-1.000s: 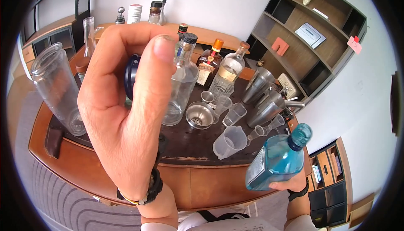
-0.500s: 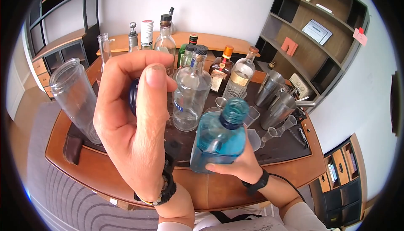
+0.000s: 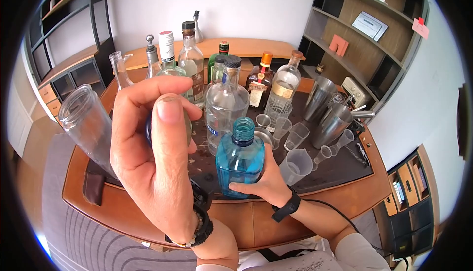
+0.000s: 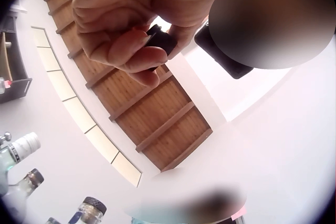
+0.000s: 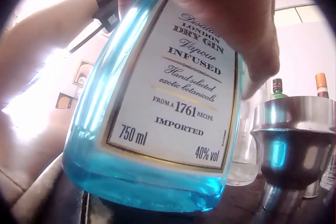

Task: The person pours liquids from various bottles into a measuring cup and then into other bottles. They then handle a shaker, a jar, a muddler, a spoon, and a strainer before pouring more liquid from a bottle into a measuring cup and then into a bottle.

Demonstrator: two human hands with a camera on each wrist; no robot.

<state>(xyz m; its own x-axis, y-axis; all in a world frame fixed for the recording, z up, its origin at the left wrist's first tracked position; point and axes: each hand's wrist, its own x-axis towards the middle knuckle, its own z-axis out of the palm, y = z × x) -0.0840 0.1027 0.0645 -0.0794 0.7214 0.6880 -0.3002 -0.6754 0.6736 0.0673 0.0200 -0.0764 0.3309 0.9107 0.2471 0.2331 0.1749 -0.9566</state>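
Note:
My right hand (image 3: 270, 184) grips a blue glass gin bottle (image 3: 239, 160) around its lower body, near the desk's front edge. The bottle stands nearly upright, its threaded mouth uncovered. Its pale label (image 5: 173, 98) reads "London Dry Gin" in the right wrist view, with blue liquid low inside. Raised close to the head camera, my left hand (image 3: 165, 167) pinches a dark bottle cap (image 4: 161, 41) between thumb and curled fingers. In the head view, that hand hides most of the cap. A clear glass bottle (image 3: 224, 103) with a black stopper stands just behind the gin bottle.
Several liquor bottles, including a brown one with an orange cap (image 3: 258, 86), line the back of the desk. Metal shakers (image 3: 335, 125), a plastic measuring cup (image 3: 297, 165) and small clear cups stand right. A tall glass jar (image 3: 86, 123) stands left; a metal strainer (image 5: 294, 140) sits nearby.
My right hand has brought the gin bottle leftward from the desk's right side to the front middle, straightening it from a tilt. My left hand still pinches the cap.

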